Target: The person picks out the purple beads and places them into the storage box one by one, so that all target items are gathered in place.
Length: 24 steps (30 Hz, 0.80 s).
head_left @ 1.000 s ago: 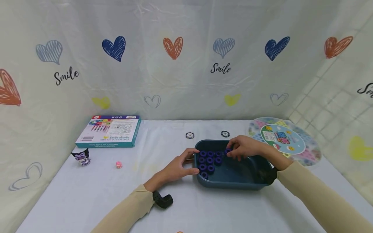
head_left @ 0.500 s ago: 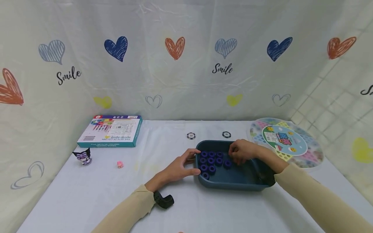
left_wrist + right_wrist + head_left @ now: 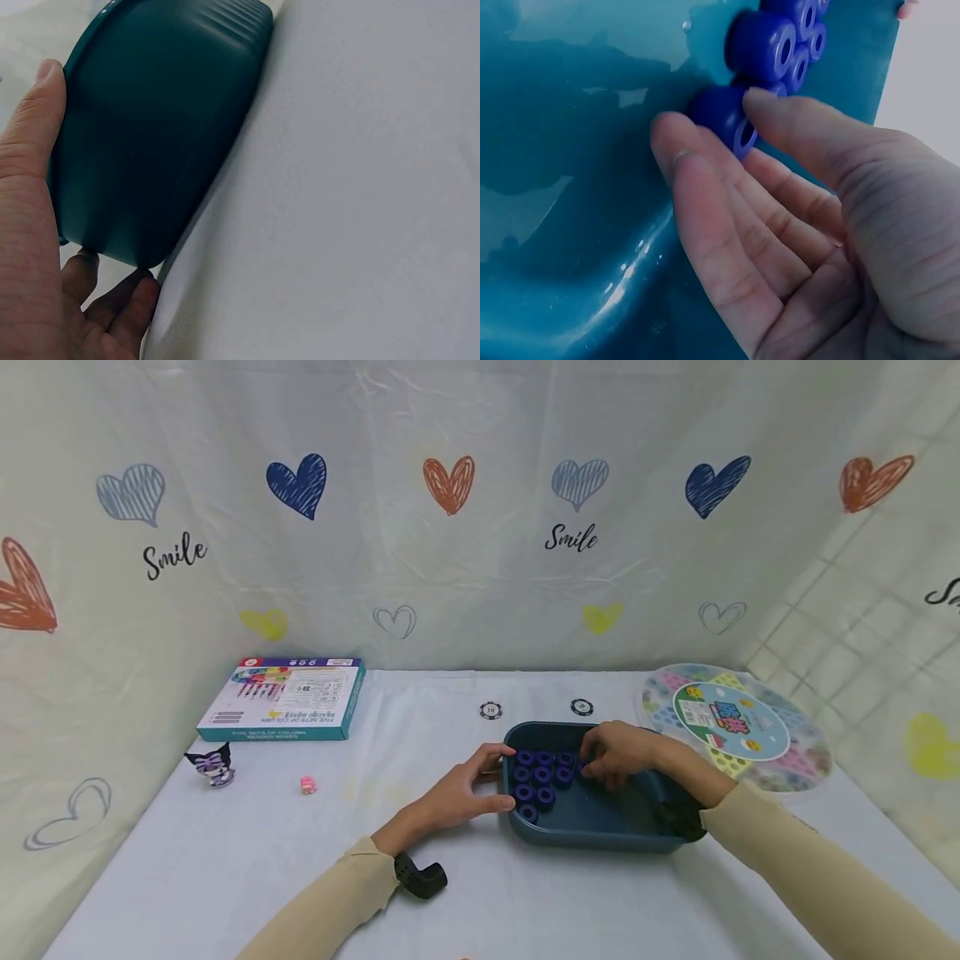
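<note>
A dark teal tray (image 3: 600, 838) stands on the table, with several blue-purple beads (image 3: 543, 774) in rows at its left end. Each bead is a short, thick cylinder with a hole through it. My right hand (image 3: 618, 756) is inside the tray and pinches one bead (image 3: 718, 118) between thumb and fingertips, right beside the others. My left hand (image 3: 453, 793) touches the outside of the tray's left end, thumb toward the front corner and index finger toward the back. In the left wrist view, its fingertips rest against the tray wall (image 3: 157, 127).
A flat game box (image 3: 281, 699) lies at the back left, near a small figurine (image 3: 213, 766) and a pink piece (image 3: 307, 785). Two round chips (image 3: 491, 710) lie behind the tray. A round, clear case of colourful contents (image 3: 735, 722) lies at the back right.
My right hand came forward within the tray with a bead, drew slightly off it, then moved back left onto it. The left hand stays at the tray's left end.
</note>
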### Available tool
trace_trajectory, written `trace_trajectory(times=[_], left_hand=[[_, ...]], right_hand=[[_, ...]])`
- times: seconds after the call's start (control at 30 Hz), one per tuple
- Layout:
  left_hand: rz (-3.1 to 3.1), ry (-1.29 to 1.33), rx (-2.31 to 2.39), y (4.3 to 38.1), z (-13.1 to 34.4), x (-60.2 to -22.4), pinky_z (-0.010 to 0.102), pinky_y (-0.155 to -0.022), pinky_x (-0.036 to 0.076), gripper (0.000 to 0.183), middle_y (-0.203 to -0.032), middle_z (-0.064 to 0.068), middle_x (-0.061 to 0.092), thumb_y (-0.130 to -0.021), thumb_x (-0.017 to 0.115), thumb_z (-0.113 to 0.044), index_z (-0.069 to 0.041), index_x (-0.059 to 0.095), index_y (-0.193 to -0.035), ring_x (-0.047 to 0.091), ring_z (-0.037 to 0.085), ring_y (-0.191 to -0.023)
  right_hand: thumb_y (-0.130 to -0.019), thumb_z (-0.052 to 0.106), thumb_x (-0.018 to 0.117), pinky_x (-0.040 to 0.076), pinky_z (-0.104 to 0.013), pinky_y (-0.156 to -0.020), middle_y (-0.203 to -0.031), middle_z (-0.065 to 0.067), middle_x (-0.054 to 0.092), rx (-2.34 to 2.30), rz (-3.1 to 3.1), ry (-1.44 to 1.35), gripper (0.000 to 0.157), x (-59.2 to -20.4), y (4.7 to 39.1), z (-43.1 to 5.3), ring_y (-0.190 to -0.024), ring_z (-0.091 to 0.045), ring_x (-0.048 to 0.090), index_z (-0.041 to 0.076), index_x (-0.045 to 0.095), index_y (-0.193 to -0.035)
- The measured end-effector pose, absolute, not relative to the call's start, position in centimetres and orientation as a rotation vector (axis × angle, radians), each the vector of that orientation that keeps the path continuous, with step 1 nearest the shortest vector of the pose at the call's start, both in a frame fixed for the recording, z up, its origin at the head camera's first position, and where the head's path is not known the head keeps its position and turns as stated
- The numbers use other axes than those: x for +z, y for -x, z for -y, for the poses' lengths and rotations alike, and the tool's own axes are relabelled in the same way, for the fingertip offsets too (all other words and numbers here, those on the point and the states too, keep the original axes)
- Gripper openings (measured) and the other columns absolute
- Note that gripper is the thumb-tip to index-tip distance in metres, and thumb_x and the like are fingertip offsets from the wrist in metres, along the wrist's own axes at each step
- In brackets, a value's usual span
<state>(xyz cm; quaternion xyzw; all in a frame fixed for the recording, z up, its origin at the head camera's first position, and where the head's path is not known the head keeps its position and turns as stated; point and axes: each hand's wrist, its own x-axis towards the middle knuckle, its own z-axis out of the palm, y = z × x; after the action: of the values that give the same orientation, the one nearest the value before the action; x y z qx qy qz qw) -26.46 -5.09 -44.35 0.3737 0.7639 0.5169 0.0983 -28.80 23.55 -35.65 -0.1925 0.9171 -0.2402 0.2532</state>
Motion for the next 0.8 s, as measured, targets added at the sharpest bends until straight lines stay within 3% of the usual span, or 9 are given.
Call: trace_trajectory(times=[0.23,0.43,0.57,0.67,0.8], left_hand=[[-2.268,-1.117,1.507,26.5,5.1,-44.1,0.039,-0.099,0.033,0.070,-0.138,-0.001,0.039,-0.078,0.062,-0.053,-0.027,0.031,-0.134,0.040,0.011,-0.121],[-2.391,-1.117,1.360,26.7,6.4,-41.9,0.039,-0.100,0.033,0.067,-0.143,-0.002,0.031,-0.084,0.056,-0.050,-0.031,0.023,-0.140,0.033,0.016,-0.128],[-2.883,-1.103,0.860,26.2,7.4,-38.8,0.053,-0.103,0.018,0.070,-0.148,-0.005,0.017,-0.082,0.044,-0.066,-0.040,0.018,-0.141,0.014,0.024,-0.135],[-3.160,-1.091,0.416,25.5,7.7,-37.0,0.063,-0.100,0.004,0.074,-0.150,-0.005,0.007,-0.077,0.034,-0.075,-0.043,0.014,-0.141,-0.003,0.030,-0.135],[-3.277,-1.060,0.218,24.4,7.9,-35.7,0.068,-0.095,-0.002,0.074,-0.150,-0.006,0.005,-0.076,0.027,-0.079,-0.046,0.009,-0.140,-0.005,0.034,-0.134]], right_hand=[[-0.084,0.016,0.063,0.052,-0.030,-0.053,-0.069,-0.006,0.062,-0.666,-2.547,0.510,0.027,-35.4,28.9,-23.9,-0.058,-0.019,0.062,-0.001,0.057,-0.105],[-0.089,0.022,0.057,0.047,-0.028,-0.050,-0.069,-0.003,0.061,-0.624,-2.738,0.739,0.023,-33.6,27.6,-24.1,-0.054,-0.018,0.059,0.003,0.059,-0.102],[-0.087,0.039,0.058,0.048,-0.038,-0.072,-0.095,-0.006,0.064,-0.601,-2.971,0.793,0.041,-32.3,25.6,-23.4,-0.084,-0.022,0.060,0.009,0.057,-0.113],[-0.081,0.054,0.056,0.030,-0.056,-0.095,-0.132,-0.009,0.045,-0.546,-3.126,0.744,0.065,-32.1,23.8,-22.4,-0.120,-0.033,0.040,0.015,0.044,-0.132],[-0.077,0.067,0.050,0.002,-0.070,-0.093,-0.150,-0.005,0.008,-0.347,-3.222,0.728,0.084,-32.8,22.1,-20.8,-0.132,-0.043,0.007,0.026,0.020,-0.144]])
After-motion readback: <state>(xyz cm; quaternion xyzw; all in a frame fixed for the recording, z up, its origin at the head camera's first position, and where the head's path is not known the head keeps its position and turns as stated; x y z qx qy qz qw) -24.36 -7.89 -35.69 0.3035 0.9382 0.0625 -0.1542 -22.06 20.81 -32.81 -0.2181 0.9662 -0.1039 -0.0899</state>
